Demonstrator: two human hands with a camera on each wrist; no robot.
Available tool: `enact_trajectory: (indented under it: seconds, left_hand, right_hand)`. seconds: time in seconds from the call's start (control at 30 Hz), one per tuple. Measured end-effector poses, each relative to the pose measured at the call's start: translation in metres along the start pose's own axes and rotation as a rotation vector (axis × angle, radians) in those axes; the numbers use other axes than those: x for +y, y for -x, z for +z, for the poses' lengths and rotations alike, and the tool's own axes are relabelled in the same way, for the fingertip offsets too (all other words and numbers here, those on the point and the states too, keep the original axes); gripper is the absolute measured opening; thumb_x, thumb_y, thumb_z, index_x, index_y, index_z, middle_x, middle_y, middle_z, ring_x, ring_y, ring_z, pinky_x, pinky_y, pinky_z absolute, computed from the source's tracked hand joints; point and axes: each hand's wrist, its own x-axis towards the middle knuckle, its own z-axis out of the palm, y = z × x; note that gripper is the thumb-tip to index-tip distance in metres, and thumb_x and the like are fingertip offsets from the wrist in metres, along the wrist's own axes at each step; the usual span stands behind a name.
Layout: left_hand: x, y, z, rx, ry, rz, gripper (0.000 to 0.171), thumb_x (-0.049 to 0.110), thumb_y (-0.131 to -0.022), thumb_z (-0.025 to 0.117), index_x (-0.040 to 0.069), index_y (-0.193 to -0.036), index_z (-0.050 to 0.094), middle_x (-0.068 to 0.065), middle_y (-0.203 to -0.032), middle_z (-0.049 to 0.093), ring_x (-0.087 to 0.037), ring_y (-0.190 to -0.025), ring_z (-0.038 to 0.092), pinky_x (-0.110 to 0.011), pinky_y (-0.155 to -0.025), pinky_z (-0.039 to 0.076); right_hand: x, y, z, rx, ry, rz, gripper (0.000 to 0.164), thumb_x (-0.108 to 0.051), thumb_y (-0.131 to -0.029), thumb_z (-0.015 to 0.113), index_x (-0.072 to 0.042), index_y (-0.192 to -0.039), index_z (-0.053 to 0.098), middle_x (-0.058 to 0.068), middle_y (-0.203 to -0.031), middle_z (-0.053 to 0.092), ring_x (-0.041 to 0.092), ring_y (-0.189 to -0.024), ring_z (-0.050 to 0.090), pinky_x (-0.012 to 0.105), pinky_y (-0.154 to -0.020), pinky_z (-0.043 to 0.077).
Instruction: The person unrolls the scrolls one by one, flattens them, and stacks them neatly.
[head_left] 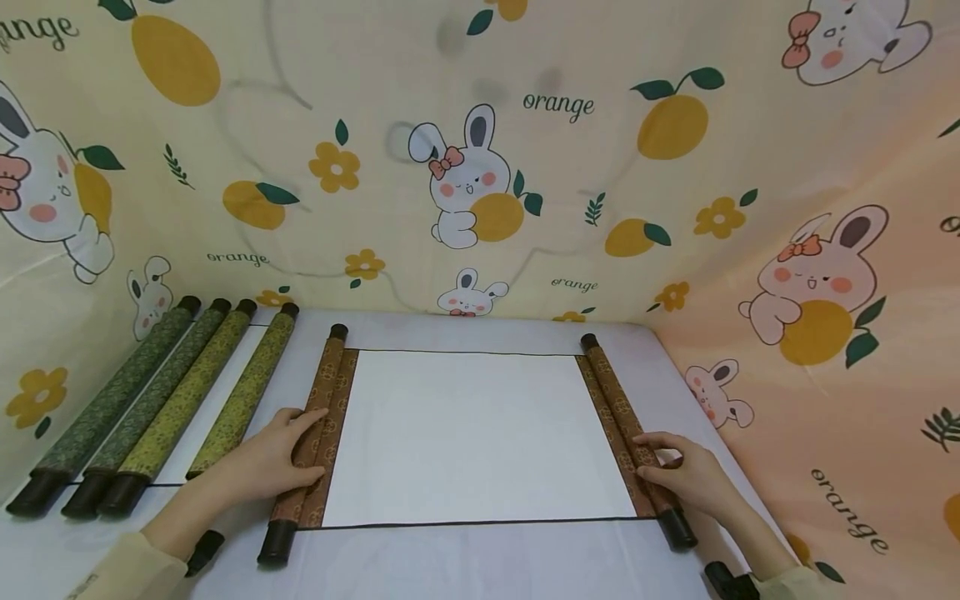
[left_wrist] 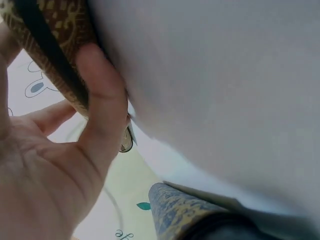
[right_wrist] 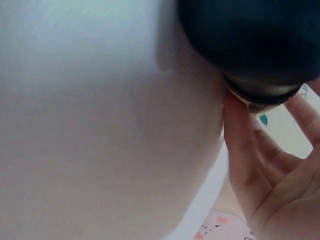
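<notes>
Here, left hand (head_left: pixel 266 457) and right hand (head_left: pixel 688 477), each grip part-closed, hold 2 brown rollers (head_left: pixel 307 446), 1 apiece, before cloth (head_left: pixel 570 137) lettered "orange".

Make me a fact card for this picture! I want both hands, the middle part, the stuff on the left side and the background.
Left hand: grips the left brown roller
Right hand: grips the right brown roller
Middle: plain white sheet, spread out
Left side: two dark green rolls, two yellow-green rolls
Background: backdrop with bunnies and oranges
</notes>
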Motion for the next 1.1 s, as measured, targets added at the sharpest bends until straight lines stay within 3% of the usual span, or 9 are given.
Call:
enact_trajectory:
  seconds: [0.2,0.37,0.57,0.83,1.1]
  left_hand:
    - [-0.007,-0.006,0.0,0.071,0.041,0.003,0.083,0.022,-0.072,0.075,-0.002,-0.142,0.038,-0.037,-0.129,0.04,-0.044,-0.105,0.053,-0.047,-0.071,0.051]
    - [-0.014,-0.019,-0.003,0.119,0.031,0.028,0.081,0.018,-0.069,0.074,-0.004,-0.139,0.041,-0.037,-0.126,0.045,-0.044,-0.105,0.053,-0.048,-0.074,0.05]
    - [-0.025,-0.039,-0.009,0.149,0.005,0.049,0.078,0.017,-0.07,0.073,-0.005,-0.138,0.042,-0.036,-0.126,0.048,-0.047,-0.108,0.052,-0.052,-0.077,0.05]
    - [-0.03,-0.056,-0.014,0.138,-0.014,0.048,0.073,0.02,-0.077,0.073,-0.005,-0.138,0.043,-0.033,-0.13,0.048,-0.05,-0.118,0.046,-0.058,-0.091,0.042]
    - [-0.025,-0.053,-0.017,0.083,-0.074,0.024,0.072,0.031,-0.087,0.069,-0.001,-0.143,0.038,-0.035,-0.138,0.036,-0.053,-0.121,0.04,-0.062,-0.092,0.039]
  right_hand:
    - [0.002,-0.003,0.004,0.033,0.023,-0.021,0.044,-0.027,-0.079,0.077,-0.022,-0.121,0.064,0.016,-0.12,0.061,0.016,-0.077,0.062,0.027,-0.047,0.044]
    - [-0.002,-0.012,0.007,0.048,0.02,-0.028,0.048,-0.028,-0.081,0.075,-0.02,-0.126,0.062,0.02,-0.119,0.061,0.021,-0.086,0.065,0.027,-0.049,0.045]
    - [-0.005,-0.029,0.01,0.056,0.041,-0.028,0.054,-0.026,-0.084,0.072,-0.017,-0.134,0.055,0.022,-0.119,0.06,0.021,-0.082,0.064,0.028,-0.047,0.045]
    - [-0.003,-0.048,0.014,0.067,0.047,-0.022,0.054,-0.028,-0.084,0.072,-0.014,-0.134,0.056,0.024,-0.121,0.06,0.021,-0.08,0.064,0.028,-0.047,0.044]
    - [-0.007,-0.047,0.014,0.076,0.052,-0.037,0.053,-0.034,-0.085,0.071,-0.014,-0.133,0.057,0.022,-0.128,0.056,0.032,-0.095,0.066,0.029,-0.06,0.049]
